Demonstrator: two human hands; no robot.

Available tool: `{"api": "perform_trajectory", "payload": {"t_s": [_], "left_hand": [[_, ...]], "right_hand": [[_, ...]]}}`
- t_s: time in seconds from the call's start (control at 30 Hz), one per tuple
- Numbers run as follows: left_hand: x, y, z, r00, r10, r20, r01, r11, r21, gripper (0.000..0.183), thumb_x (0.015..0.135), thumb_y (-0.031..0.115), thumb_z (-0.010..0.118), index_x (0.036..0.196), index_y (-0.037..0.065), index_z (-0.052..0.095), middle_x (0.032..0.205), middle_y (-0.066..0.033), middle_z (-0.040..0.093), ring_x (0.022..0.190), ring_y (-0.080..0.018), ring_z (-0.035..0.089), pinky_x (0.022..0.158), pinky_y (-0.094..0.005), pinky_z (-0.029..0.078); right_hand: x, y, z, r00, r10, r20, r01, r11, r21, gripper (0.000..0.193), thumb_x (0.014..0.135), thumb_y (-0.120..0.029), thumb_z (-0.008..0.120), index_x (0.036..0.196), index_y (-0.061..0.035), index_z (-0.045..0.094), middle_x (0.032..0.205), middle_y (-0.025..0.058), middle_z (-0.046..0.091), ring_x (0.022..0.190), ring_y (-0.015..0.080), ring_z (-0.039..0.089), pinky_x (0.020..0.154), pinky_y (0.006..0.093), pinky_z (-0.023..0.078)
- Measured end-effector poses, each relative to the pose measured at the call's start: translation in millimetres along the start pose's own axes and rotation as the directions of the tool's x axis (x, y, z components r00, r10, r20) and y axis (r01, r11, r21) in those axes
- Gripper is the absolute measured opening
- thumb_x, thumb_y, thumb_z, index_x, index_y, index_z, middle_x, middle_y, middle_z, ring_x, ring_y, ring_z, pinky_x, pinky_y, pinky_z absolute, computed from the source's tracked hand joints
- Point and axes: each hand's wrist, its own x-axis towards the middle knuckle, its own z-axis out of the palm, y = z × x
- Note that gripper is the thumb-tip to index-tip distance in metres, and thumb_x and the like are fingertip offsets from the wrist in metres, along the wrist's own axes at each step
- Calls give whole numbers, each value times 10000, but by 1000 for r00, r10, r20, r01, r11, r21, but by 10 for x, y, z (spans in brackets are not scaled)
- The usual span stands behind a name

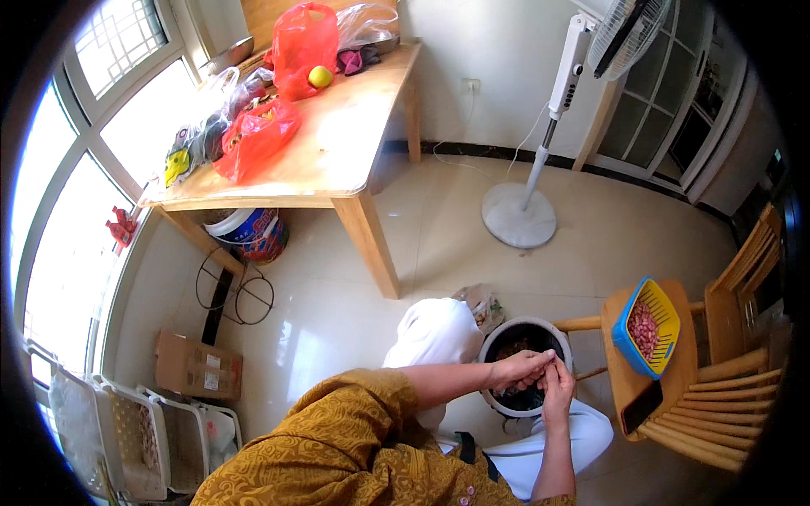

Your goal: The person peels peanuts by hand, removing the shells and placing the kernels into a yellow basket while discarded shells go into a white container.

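My left hand (518, 368) and my right hand (556, 391) meet fingertip to fingertip above a round white bin (492, 344). Both are closed in a pinch; whatever sits between the fingers is too small to make out. Dark lining and brownish scraps show inside the bin, which stands on the floor between my knees. To the right, a blue and yellow basket (664, 325) rests on a wooden chair seat (623, 396), holding many small pink kernels (644, 331) that look like shelled peanuts.
A black phone (641, 407) lies on the seat near the basket. Beside the bin is a crumpled plastic bag (481, 309). A wooden table (337, 143) with red bags stands ahead left, a fan (520, 215) ahead. Left are a cardboard box (198, 364) and a white rack (139, 447).
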Motion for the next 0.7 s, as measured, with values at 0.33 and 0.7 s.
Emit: {"api": "perform_trajectory", "payload": {"t_s": [0.33,0.7], "left_hand": [[122,-227,68,965,234,-119,-216,965,148,439,954,481,402,1094,93,550,689,55,446,571,-54,377,465,-203,304],[145,-194,114,991,114,-66,-120,986,-111,348,973,428,394,977,105,522,654,60,380,515,-61,301,432,-215,241]], "right_hand": [[-4,28,98,970,-206,-128,136,899,-417,263,965,-210,415,1020,6,554,914,146,611,818,245,583,721,350,467],[13,15,137,932,-243,-269,142,928,-345,249,964,-187,386,1001,-1,547,895,125,600,805,215,568,732,342,466]]}}
